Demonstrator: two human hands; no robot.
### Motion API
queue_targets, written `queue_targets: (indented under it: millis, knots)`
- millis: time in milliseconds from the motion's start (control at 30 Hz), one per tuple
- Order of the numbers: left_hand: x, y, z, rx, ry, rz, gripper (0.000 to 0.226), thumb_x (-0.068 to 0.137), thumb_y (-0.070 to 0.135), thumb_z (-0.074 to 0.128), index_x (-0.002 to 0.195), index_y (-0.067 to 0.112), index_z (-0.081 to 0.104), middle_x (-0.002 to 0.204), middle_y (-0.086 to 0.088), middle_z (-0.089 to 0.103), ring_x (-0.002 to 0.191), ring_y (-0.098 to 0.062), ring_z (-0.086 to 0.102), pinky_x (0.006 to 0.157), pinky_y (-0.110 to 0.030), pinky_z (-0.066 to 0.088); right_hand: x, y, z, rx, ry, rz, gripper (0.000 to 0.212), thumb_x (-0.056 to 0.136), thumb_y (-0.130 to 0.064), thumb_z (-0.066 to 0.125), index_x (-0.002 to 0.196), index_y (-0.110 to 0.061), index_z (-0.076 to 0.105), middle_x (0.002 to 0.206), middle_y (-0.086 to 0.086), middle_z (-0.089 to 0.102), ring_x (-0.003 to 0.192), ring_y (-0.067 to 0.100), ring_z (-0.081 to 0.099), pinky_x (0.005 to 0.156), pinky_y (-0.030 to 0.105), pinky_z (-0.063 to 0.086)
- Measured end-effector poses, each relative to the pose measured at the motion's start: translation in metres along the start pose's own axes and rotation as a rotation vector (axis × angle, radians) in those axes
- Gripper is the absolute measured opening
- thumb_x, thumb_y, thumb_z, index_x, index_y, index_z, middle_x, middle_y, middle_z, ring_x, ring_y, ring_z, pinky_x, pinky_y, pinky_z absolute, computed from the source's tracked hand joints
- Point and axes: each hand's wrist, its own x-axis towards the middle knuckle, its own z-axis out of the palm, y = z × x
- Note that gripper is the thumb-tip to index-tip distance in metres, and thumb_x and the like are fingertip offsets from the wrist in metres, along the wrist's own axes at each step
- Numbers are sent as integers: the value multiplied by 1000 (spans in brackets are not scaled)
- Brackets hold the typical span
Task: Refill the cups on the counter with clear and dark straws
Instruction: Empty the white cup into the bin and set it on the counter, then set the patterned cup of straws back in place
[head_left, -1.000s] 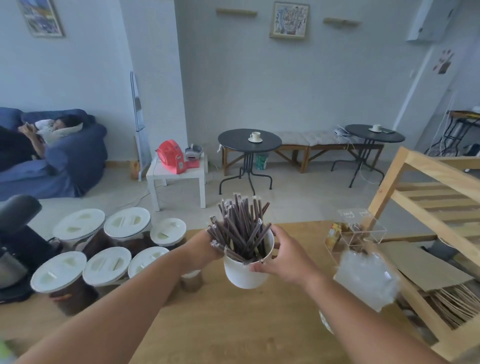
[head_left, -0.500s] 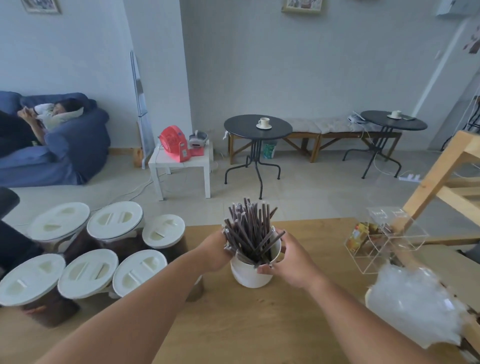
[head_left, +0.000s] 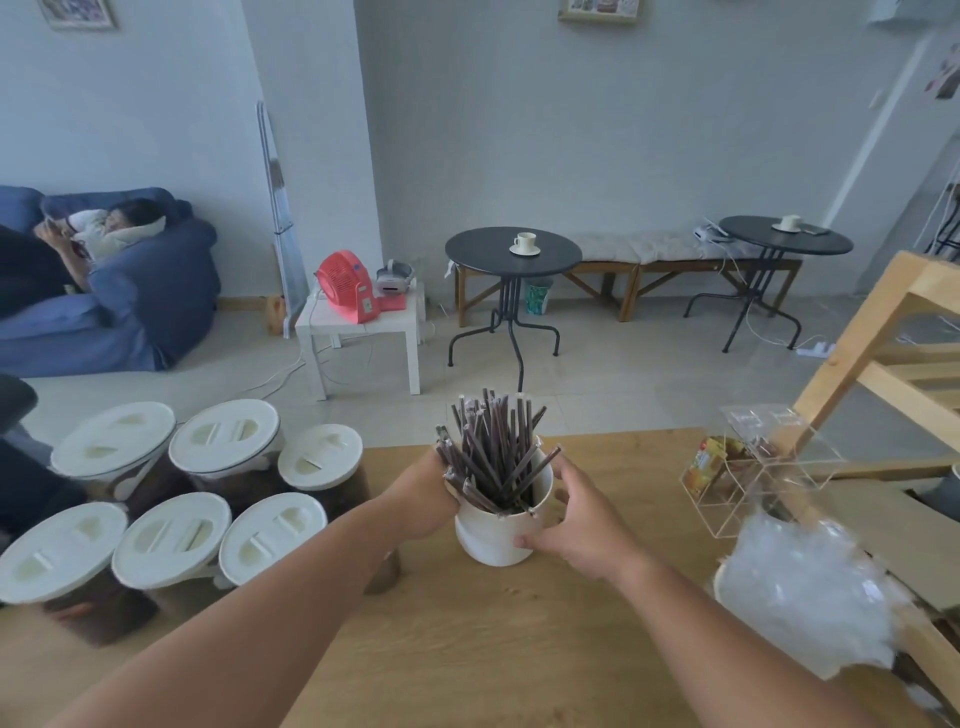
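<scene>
A white cup (head_left: 493, 538) stands on the wooden counter (head_left: 498, 634) near its far edge, packed with dark wrapped straws (head_left: 493, 452) that fan out above the rim. My left hand (head_left: 423, 499) wraps the cup's left side and touches the leaning straws. My right hand (head_left: 576, 530) curls round the cup's right side, thumb on its front. At the right, a second cup (head_left: 719, 582) is mostly hidden under a blurred mass of clear wrapped straws (head_left: 800, 592).
Several brown jars with white lids (head_left: 171, 530) crowd the counter's left side. A clear wire-framed box (head_left: 753, 467) with small packets sits at the right, beside a wooden shelf frame (head_left: 883, 338). A person lies on a blue sofa (head_left: 130, 280) beyond the counter.
The cup of dark straws has come down from mid-air onto the counter, farther from me. Both hands stay around it. The view has shifted down and right.
</scene>
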Motion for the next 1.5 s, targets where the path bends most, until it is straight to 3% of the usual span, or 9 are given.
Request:
queue_targets:
  millis: [67,167,267,633,867,967,1100,1267,1500]
  knots:
    - [-11,3,-10,113,-87,-64,44,85,13,65,125,24,52,92,12,56,82,-9,58,61,-17,42,-16,-3,-9,-45,11,24,121,59,-40,100,157,-56,30,156,-31,43,136,-2,46,110,29,46]
    - [-41,25,-26,310,-295,-149,22,91,27,70,107,13,63,110,-5,64,92,-19,60,76,-30,47,-44,-9,-25,-112,20,44,132,64,-44,100,168,-23,22,167,-2,35,150,13,39,119,38,42]
    - [-65,53,-20,418,-468,-61,36,98,27,66,133,19,63,134,-10,64,120,-28,62,101,-38,49,-75,-17,-35,-145,8,37,124,67,-46,99,166,-23,28,162,-2,40,147,11,43,118,37,46]
    - [-86,137,83,139,-309,155,90,79,44,86,153,22,41,147,8,52,119,-14,58,96,-26,47,-199,12,-78,-145,10,32,107,60,-68,88,153,-35,47,136,-27,54,129,-7,54,109,26,51]
    - [-91,163,141,-101,-304,166,95,75,34,92,153,28,37,154,14,45,134,-11,50,99,-33,52,-256,75,-133,-168,147,177,67,56,-70,88,110,-41,61,110,-18,63,99,-2,63,87,20,57]
    - [-92,172,158,-200,-301,162,97,75,25,93,154,26,37,153,12,44,132,-15,51,103,-35,51,-253,93,-155,-204,214,221,84,52,-78,82,124,-40,58,113,-19,61,99,-3,62,81,19,53]
    - [-87,177,172,-251,-295,186,98,72,18,95,153,26,40,148,11,48,131,-15,52,99,-24,47,-233,106,-168,-235,231,248,129,50,-82,83,160,-33,36,151,-13,51,133,7,55,104,32,49]
    - [-83,175,180,-273,-312,169,101,73,22,93,155,30,36,149,14,47,131,-17,54,107,-40,50,-211,115,-162,-236,215,163,102,56,-75,87,145,-53,43,143,-27,56,130,3,57,108,43,53]
    - [-77,173,189,-354,-295,171,91,72,21,94,149,33,46,140,22,55,121,-8,61,99,-30,55,-202,119,-152,-116,222,143,74,71,-35,99,135,-40,61,126,-25,72,114,-10,66,100,28,58]
